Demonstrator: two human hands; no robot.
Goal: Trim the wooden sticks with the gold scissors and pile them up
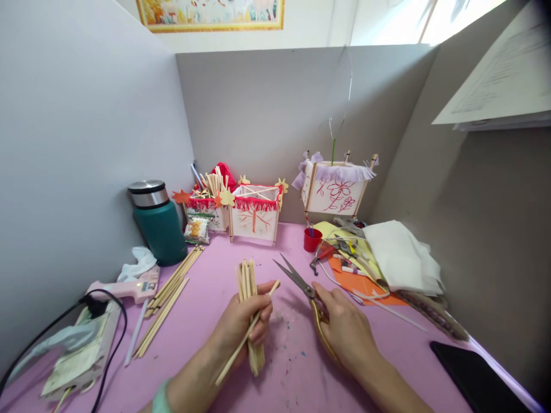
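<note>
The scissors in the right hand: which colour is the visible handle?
The visible handle is gold-coloured; it shows best in the head view.

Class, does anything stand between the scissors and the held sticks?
Nothing visible does: between the scissors in the right hand and the wooden sticks in the left hand, only flecked pink tabletop shows.
</note>
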